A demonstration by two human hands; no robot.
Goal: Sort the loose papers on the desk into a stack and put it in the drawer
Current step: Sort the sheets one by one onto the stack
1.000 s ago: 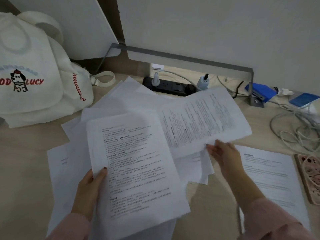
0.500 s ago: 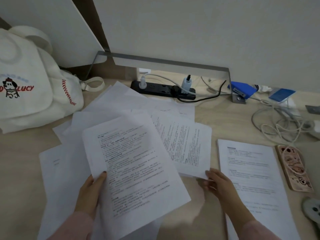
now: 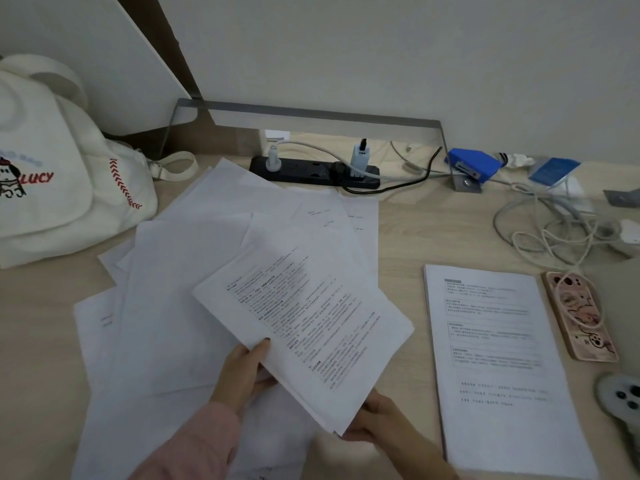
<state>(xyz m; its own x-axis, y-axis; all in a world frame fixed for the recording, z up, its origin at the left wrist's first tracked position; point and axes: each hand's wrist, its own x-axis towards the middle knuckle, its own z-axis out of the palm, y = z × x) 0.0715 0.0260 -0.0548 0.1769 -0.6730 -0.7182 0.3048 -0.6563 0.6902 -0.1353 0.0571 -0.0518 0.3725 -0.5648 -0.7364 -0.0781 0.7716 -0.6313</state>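
Note:
A small sheaf of printed papers (image 3: pixel 311 327) is tilted above the desk, held from both sides. My left hand (image 3: pixel 244 370) grips its left edge with the thumb on top. My right hand (image 3: pixel 377 422) holds its lower corner from beneath. Under and behind it, several loose white sheets (image 3: pixel 180 289) lie fanned out over the left half of the desk. A neat printed stack (image 3: pixel 498 368) lies flat to the right. No drawer is in view.
A white canvas bag (image 3: pixel 59 188) sits at the far left. A black power strip (image 3: pixel 311 173) with plugs lies at the back under a metal frame. Tangled cables (image 3: pixel 554 233), a pink phone (image 3: pixel 578 313), a blue stapler (image 3: pixel 472 164) and a small controller (image 3: pixel 623 398) crowd the right.
The printed sheet my right hand held has joined the sheets in my left hand. Both hands now grip one sheaf, shifted right and turned clockwise. The view has moved right.

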